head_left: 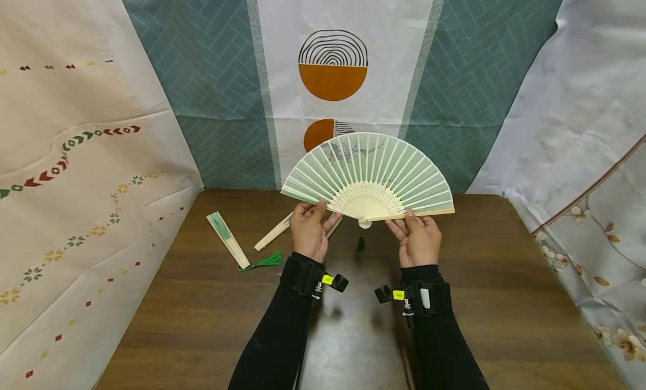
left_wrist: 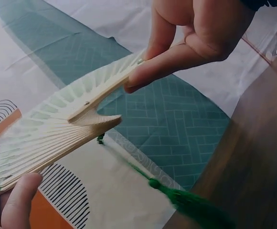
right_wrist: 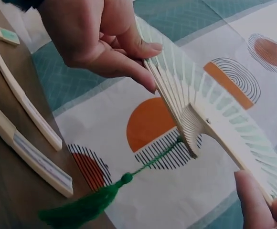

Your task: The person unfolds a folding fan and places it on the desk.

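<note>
Pale green fan (head_left: 367, 168) is spread open above the table (head_left: 510, 278). Left hand (head_left: 309, 231) pinches it at one end and right hand (head_left: 421, 240) at the other. Its green tassel (right_wrist: 83, 207) hangs below. Folded fans (head_left: 229, 240) lie on the table's left half.

Folding fan (head_left: 367, 195), spread to nearly a half-circle, its arc uppermost, above both hands. The left hand (head_left: 309, 233) and right hand (head_left: 421, 238) each pinch one outer edge. Pale green leaf with dark branch print; cream ribs converge between the hands, where a green tassel (right_wrist: 83, 207) hangs.
</note>
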{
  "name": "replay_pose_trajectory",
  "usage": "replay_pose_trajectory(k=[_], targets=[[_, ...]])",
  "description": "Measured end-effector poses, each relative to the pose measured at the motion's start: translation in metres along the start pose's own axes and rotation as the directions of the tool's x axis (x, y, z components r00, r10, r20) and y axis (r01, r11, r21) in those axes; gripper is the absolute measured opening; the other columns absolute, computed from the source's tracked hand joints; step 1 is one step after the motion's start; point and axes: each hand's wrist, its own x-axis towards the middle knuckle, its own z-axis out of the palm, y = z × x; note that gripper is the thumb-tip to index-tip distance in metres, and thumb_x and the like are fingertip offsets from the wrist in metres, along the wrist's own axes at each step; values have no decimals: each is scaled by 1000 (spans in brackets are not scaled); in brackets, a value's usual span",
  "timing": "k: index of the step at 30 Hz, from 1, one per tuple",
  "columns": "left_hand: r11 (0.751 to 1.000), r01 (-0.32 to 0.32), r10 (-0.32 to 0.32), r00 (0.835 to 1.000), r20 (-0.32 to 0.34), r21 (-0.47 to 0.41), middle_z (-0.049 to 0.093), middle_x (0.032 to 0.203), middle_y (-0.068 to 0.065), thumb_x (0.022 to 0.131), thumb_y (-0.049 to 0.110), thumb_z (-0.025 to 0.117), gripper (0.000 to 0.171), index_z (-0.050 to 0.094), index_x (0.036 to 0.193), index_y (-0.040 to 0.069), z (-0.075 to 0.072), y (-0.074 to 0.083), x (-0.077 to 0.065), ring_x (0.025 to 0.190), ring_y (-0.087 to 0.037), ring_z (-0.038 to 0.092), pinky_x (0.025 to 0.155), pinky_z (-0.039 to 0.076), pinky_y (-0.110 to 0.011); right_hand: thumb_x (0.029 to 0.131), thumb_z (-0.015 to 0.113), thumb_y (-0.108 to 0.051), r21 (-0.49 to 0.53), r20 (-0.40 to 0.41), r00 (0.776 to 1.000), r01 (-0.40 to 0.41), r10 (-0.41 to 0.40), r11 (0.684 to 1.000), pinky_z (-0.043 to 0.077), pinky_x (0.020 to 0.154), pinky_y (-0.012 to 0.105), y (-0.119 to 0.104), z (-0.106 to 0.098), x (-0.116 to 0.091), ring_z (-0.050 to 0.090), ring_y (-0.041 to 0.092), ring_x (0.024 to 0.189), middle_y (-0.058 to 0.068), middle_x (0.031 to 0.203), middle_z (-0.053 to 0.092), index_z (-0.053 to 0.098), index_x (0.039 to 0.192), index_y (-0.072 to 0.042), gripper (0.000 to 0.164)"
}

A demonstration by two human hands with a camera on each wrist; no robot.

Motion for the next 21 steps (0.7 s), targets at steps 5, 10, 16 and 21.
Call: replay_pose_trajectory(k=[5, 10, 16, 21], targets=[[999, -21, 20, 999, -34, -32, 58, 99, -5, 112, -8, 64, 20, 60, 99, 7, 3, -3, -2, 104, -18, 63, 82, 75, -45, 119, 54, -5, 97, -61, 998, 19, -13, 995, 72, 84, 30, 3, 5, -1, 87, 15, 97, 6, 112, 79, 54, 134, 1, 16], [997, -35, 30, 997, -72, -68, 59, 102, -6, 112, -7, 65, 17, 61, 102, 7, 6, -8, -2, 103, -18, 65, 81, 75, -45, 118, 55, -5, 151, -89, 996, 40, -27, 988, 72, 82, 30, 4, 8, -2, 87, 15, 96, 8, 111, 80, 56, 133, 3, 17], [992, -63, 52, 994, -101, -111, 62, 107, -8, 112, -5, 65, 11, 63, 108, 5, 10, -13, -6, 109, -20, 69, 78, 75, -40, 118, 54, -3, 196, -122, 992, 61, -37, 979, 73, 80, 30, 6, 10, -3, 87, 17, 92, 9, 109, 80, 58, 131, 4, 16], [991, -62, 49, 993, -106, -122, 62, 109, -8, 112, -4, 65, 10, 64, 109, 5, 11, -15, -7, 112, -21, 71, 81, 75, -40, 118, 55, -4, 198, -127, 991, 64, -40, 978, 73, 80, 30, 6, 9, -2, 87, 17, 93, 8, 109, 81, 59, 131, 4, 16]])
